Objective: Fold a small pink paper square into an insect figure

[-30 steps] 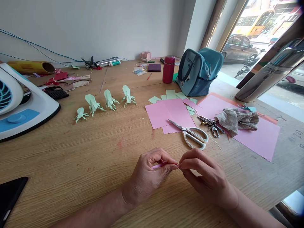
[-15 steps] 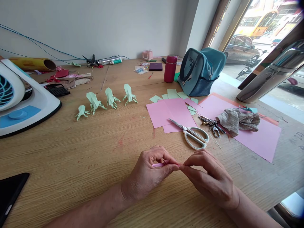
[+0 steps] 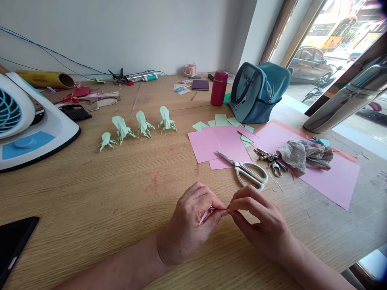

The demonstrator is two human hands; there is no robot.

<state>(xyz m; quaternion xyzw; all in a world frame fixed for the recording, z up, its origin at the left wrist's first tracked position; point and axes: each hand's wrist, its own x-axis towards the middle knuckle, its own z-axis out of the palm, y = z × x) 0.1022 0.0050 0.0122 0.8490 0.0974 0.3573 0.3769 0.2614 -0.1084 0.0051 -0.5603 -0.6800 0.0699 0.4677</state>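
Between thumb and fingers, my left hand [image 3: 193,219] pinches a small piece of folded pink paper [image 3: 206,215], most of it hidden by the fingers. My right hand [image 3: 263,225] meets it fingertip to fingertip, pinching the right end of the same paper. Just beyond the hands lie scissors [image 3: 246,171] with white handles, their blades slightly apart over pink paper sheets [image 3: 208,143]. Several pale green folded paper figures [image 3: 121,128] stand in a row on the wooden table, farther off to the left.
A white and blue fan [image 3: 36,129] stands at the left, above a black tablet-like device [image 3: 18,241]. Keys [image 3: 270,159] and a crumpled grey cloth [image 3: 305,155] lie on the right. Behind are a red flask [image 3: 219,88], a blue backpack [image 3: 256,92] and a steel flask [image 3: 341,104].
My left hand has turned a little, and the pink paper's visible end now slants downward. My right hand has shifted slightly left, its fingers more raised. The view has moved slightly.
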